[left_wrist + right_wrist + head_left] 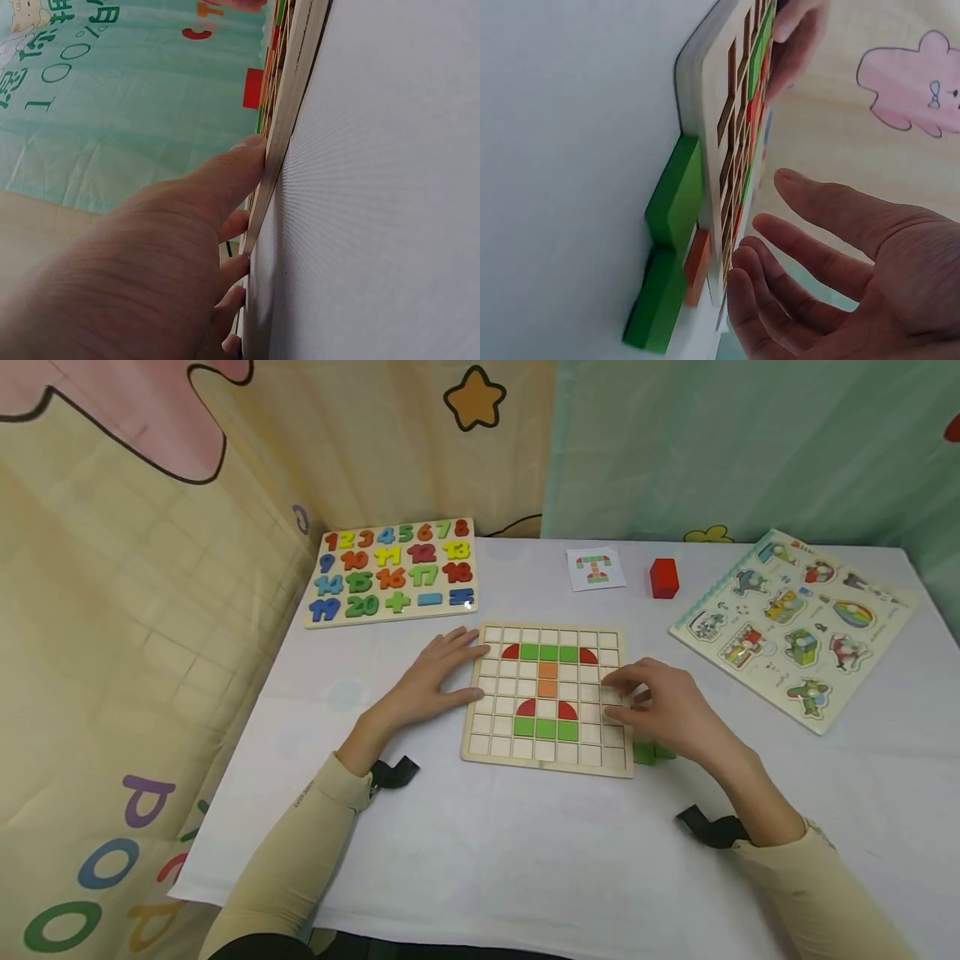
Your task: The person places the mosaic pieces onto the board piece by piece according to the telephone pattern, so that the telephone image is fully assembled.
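A wooden grid board (547,760) lies flat on the table, with green, orange and dark red pieces filling some of its squares. My left hand (435,681) rests at the board's left edge, fingers extended, thumb tip touching the side. In the left wrist view the thumb (236,165) meets the wooden edge. Over the right edge hovers my right hand (663,706), thumb and fingers apart and loosely bent. The right wrist view shows nothing between them. Green blocks (664,292) and an orange block (697,266) lie against the board's right side, partly under that hand.
Behind the board are a number puzzle (390,572), a pattern card (596,568) and a red block (663,578). A picture puzzle board (795,627) lies at the back right. Printed curtains (712,443) stand along the table's far and left sides.
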A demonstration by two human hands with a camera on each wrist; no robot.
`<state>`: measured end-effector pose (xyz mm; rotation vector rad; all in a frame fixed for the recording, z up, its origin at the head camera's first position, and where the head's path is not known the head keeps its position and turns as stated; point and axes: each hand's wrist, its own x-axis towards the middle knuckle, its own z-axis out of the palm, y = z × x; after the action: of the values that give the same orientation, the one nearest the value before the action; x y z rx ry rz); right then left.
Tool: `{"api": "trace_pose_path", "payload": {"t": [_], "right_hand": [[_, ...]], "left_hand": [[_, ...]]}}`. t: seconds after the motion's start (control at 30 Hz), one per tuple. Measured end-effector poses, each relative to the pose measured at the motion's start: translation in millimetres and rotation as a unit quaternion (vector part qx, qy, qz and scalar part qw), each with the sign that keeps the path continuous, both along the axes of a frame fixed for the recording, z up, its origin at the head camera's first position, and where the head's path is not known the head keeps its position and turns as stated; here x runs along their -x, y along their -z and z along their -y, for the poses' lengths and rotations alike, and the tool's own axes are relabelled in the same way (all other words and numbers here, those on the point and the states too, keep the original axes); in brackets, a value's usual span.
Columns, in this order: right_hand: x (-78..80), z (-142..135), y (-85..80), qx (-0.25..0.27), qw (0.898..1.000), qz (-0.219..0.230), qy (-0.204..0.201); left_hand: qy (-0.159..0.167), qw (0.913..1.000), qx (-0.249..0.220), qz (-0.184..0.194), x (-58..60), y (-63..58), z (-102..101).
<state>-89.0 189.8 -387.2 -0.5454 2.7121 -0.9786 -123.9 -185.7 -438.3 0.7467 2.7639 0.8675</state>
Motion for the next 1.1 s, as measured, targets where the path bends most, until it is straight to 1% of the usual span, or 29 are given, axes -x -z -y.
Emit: {"api": "trace_pose_path", "payload": {"t": [0.17, 0.33, 0.5, 0.6, 0.73, 0.93, 1.0, 1.1], "right_hand": [[0.1, -24, 2.2, -0.017, 1.0, 0.007, 0.017], [1.3, -32, 6.2, -0.046, 0.999, 0.014, 0.02], [3.5, -31, 7.3, -0.06, 0.998, 0.022, 0.016], [4.4, -31, 7.1, -0.069, 0.997, 0.018, 0.013], [5.7, -31, 6.9, -0.078, 0.997, 0.001, 0.004], [8.1, -27, 5.9, -0.062, 0.998, -0.028, -0.012], [9.4, -23, 5.8, -0.055, 0.998, -0.03, -0.019], [11.6, -13, 4.7, -0.047, 0.998, -0.022, -0.025]], "left_hand": [[0.001, 1.0, 0.001, -0.003, 0.2, 0.3, 1], [0.0, 1.0, -0.001, -0.001, -0.1, 0.3, 1], [-0.002, 1.0, -0.001, -0.001, -1.0, 1.2, 2], [-0.002, 1.0, 0.0, -0.002, -0.9, 2.5, 2], [-0.002, 1.0, -0.004, 0.001, -0.8, 2.4, 2], [0.0, 1.0, -0.008, -0.001, -1.4, 0.4, 1], [0.0, 1.0, -0.007, 0.0, -1.5, -0.2, 1], [0.0, 1.0, -0.007, 0.0, -1.4, -0.4, 0]]}}
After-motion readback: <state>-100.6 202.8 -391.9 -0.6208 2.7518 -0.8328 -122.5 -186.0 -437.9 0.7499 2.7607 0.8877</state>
